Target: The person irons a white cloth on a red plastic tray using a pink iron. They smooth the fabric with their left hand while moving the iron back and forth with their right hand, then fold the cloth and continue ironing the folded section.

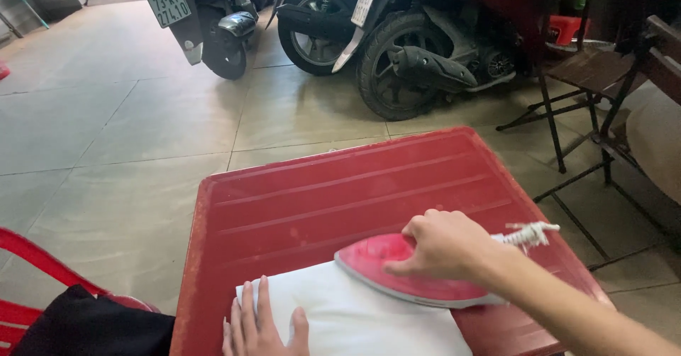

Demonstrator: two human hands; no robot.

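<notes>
Right hand [443,246] wrapped around handle of pink iron [397,274], iron resting on white cloth [355,320]. Left hand [259,324] flat, fingers spread, pressing cloth's near-left corner. Cloth lies on near edge of red table [340,193]; motorbikes [397,51] parked beyond

Tiled home garage or porch: parked motorbikes [397,51], folding chair [589,79], red plastic table [319,200].

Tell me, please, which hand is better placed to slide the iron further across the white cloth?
The right hand: it grips the handle of the pink iron, which rests on the white cloth. The left hand lies flat on the cloth's near corner, pinning it to the red table.
</notes>
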